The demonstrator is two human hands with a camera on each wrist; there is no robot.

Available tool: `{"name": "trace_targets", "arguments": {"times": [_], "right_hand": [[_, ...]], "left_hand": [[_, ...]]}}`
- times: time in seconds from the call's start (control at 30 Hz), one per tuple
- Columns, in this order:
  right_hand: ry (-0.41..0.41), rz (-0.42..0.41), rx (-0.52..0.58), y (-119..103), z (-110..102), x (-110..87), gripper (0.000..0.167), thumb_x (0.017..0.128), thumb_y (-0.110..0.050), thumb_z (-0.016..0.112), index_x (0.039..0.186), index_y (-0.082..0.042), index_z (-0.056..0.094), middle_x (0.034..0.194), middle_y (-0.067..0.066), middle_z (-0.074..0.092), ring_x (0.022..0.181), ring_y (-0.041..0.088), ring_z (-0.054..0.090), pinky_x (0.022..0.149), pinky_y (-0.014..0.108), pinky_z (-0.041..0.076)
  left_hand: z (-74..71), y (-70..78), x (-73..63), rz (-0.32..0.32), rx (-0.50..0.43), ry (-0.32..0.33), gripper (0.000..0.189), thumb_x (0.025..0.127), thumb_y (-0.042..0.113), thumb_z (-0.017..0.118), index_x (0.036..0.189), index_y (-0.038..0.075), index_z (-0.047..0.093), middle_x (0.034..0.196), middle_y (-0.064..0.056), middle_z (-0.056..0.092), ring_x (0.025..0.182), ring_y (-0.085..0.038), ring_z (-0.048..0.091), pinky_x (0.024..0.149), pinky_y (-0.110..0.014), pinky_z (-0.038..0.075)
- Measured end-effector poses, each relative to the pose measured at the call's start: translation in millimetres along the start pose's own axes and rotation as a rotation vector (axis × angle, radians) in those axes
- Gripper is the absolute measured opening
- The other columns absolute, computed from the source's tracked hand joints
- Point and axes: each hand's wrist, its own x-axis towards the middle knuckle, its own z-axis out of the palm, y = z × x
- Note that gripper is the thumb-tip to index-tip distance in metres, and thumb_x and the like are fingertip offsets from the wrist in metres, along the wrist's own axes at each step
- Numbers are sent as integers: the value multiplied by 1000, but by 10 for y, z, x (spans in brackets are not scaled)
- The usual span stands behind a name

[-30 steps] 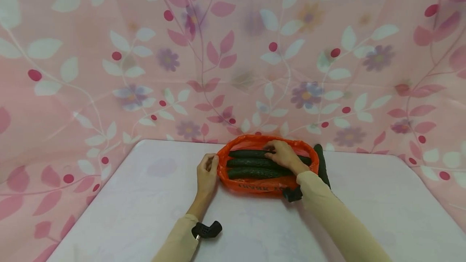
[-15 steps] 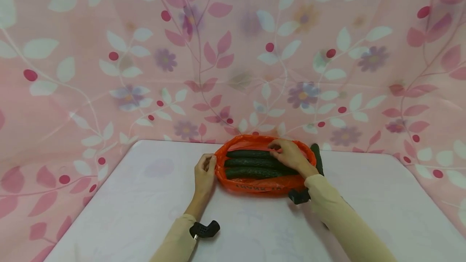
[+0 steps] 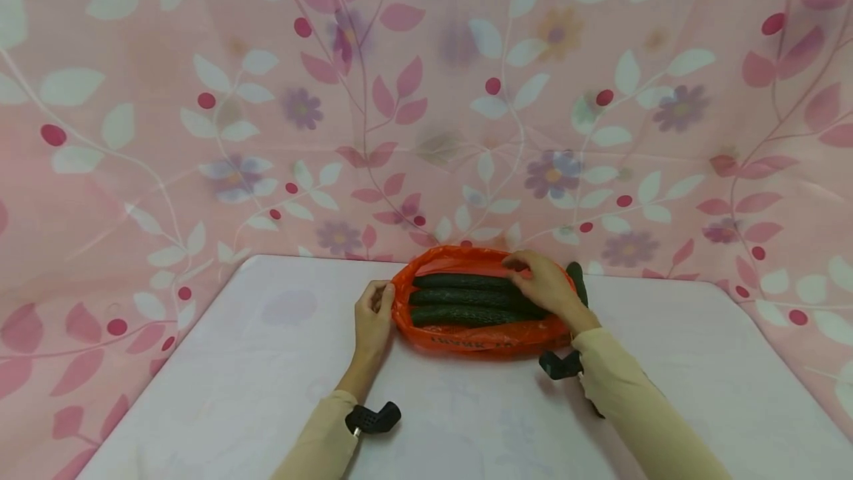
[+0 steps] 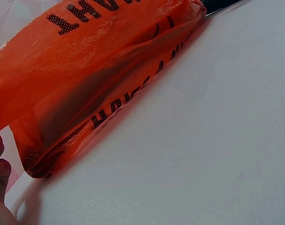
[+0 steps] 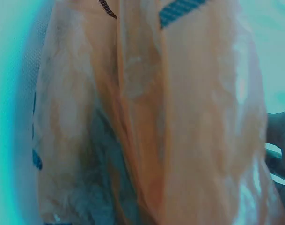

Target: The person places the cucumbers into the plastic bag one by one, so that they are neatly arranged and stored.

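Observation:
An orange plastic bag with dark printed letters lies on the table, its mouth spread wide and its rim rolled. Three dark green cucumbers lie side by side inside it. At the bag's left end my left hand pinches the rim between thumb and fingers. My right hand is over the right end of the bag, fingers loosely bent and nothing seen in them; it covers the cucumbers' right ends. Another cucumber lies outside, just right of the bag, mostly behind the right hand and sleeve.
The white-covered table reaches back to a pink floral cloth hanging behind it. Black camera mounts sit at both wrists. The bag's side wall fills most of the right wrist view.
My right hand has slid to the right over the cucumbers toward the bag's right end. The left hand stays at the left rim, and the cucumbers keep their places.

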Motion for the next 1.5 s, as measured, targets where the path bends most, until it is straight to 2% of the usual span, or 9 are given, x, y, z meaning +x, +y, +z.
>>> {"name": "trace_targets", "arguments": {"times": [0.3,0.7,0.77,0.87,0.93,0.97,1.13,1.37,1.5], "right_hand": [[158,-11,74,130,-190,-161,22,91,-4,58,113,-3,63,108,16,65,100,31,61,88,51,48],[274,186,216,362,-366,-486,27,97,-15,51,120,-2,58,119,20,61,109,35,56,95,54,44],[268,229,238,399,-380,-536,29,98,-18,49,121,-3,58,121,19,60,111,34,54,96,48,46],[256,283,239,449,-398,-604,31,98,-20,49,123,-4,57,123,20,59,111,34,54,88,26,49],[244,312,226,473,-401,-639,31,98,-19,50,123,-3,56,123,21,58,110,36,54,84,23,48],[232,327,217,483,-401,-657,32,97,-19,50,124,-2,56,123,23,57,110,38,55,83,24,48],[144,417,188,533,-363,-727,42,97,-24,51,129,2,48,125,28,53,112,45,52,92,55,44],[-15,552,119,630,-284,-755,68,90,-41,54,134,8,37,119,32,50,103,41,55,82,44,50],[-98,594,86,637,-283,-770,70,90,-40,54,135,11,36,122,34,50,106,42,53,87,48,48]], "left_hand": [[15,29,1,10,3,-1,18,94,10,57,100,-6,63,85,-8,63,71,-3,58,65,-15,49],[-7,7,8,0,13,-8,19,95,11,56,102,-5,63,90,-14,63,74,-3,58,67,-15,49],[-16,9,13,-10,13,-9,20,95,12,56,102,-5,63,90,-14,63,74,-4,57,67,-15,49],[-29,15,14,-21,13,-7,20,95,12,56,102,-5,63,90,-14,62,74,-5,57,67,-15,48],[-37,18,16,-25,11,-5,20,95,12,56,102,-5,63,91,-14,62,74,-4,57,67,-15,48],[-41,18,15,-26,11,-4,20,95,12,56,102,-5,63,90,-13,62,74,-4,57,67,-15,48],[-64,9,9,-20,7,0,20,95,12,56,102,-4,63,89,-9,62,73,-4,58,65,-16,49],[-73,15,-17,-22,-8,-8,21,95,12,55,104,-5,63,88,-7,60,71,-5,57,64,-16,49],[-64,17,-14,-30,-13,-11,20,95,11,55,104,-6,62,87,-4,60,73,-4,59,66,-16,50]]}}
